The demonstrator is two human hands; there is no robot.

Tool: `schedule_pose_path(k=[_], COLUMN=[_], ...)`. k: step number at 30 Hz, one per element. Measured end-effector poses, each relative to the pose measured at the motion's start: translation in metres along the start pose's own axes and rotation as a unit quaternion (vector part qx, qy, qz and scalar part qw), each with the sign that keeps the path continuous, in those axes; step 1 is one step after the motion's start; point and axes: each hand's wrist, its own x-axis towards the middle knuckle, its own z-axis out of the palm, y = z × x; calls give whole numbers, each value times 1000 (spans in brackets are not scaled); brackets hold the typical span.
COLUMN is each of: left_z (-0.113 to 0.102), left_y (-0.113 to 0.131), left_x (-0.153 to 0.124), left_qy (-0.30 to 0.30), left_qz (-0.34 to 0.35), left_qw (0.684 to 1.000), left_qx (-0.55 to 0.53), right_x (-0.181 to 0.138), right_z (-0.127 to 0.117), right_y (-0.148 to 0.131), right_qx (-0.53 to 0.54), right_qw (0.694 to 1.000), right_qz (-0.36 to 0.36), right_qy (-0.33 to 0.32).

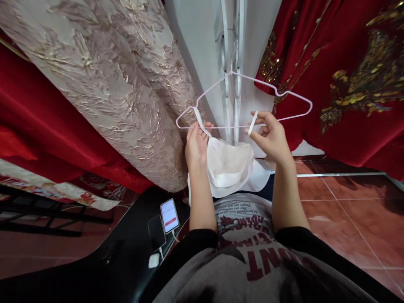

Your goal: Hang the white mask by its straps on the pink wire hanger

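A pale pink clothes hanger [231,73] hangs in front of me. One thin strap of a white strappy garment [227,160] loops over the hanger's left notch, and the garment droops below, above my lap. My left hand [197,145] is beside that left strap [202,123], palm up. Its fingers lie loosely apart behind the strap and the hanger's bottom bar. With my right hand [273,136] I hold the other white strap [253,123], stretched between thumb and fingers near the bottom bar. That strap is below the right notch and off it.
Textured pink-gold fabric [126,84] hangs at left, red embroidered fabric [353,88] at right. White door handles [238,38] stand behind the hanger. Two phones, one a lit phone [169,216], and a white charger [154,260] lie on a black surface [94,261].
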Motion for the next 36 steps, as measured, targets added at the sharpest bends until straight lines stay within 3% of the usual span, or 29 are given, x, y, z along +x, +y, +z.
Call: schedule_pose_path(k=[2, 4, 7, 9, 11, 15, 19, 21, 23, 26, 28, 32, 34, 36], left_z=[2, -1, -8, -9, -6, 0, 0, -1, -1, 1, 3, 3, -1, -7], left_y=[0, 8, 25, 35, 40, 40, 36, 35, 34, 33, 32, 29, 30, 37], left_x=[0, 0, -4, -8, -12, -16, -15, -15, -15, -15, -15, -19, -23, -28], left_qy=[3, 2, -1, -1, -2, 10, 17, 16, 16, 25, 25, 6, -13, -60], left_qz=[32, 52, 81, 86, 73, 44, 50, 50, 40, 39, 49, 65, 53, 23], left_qw=[999, 998, 996, 996, 997, 998, 997, 997, 998, 997, 997, 997, 996, 992], left_qx=[19, 26, 26, 30, 34, 46, 47, 49, 53, 54, 49, 46, 64, 105], right_x=[0, 3, 11, 15, 18, 27, 46, 52, 51, 40, 29, 11, 6, 4], right_z=[-3, -8, -25, -40, -54, -65, -60, -59, -56, -42, -22, 19, 28, 28], right_y=[6, 14, 28, 34, 34, 16, -18, -34, -48, -56, -51, -22, -10, -5], right_qx=[9, 30, 58, 65, 62, 48, -22, -76, -97, -43, -2, -40, -76, -97], right_qw=[999, 989, 921, 888, 912, 973, 994, 990, 979, 967, 977, 985, 982, 984], right_qz=[-28, -69, -125, -133, -115, -74, -72, -100, -149, -194, -182, -118, -106, -109], right_qy=[22, 130, 365, 435, 388, 214, 76, 61, 102, 157, 109, -116, -135, -107])
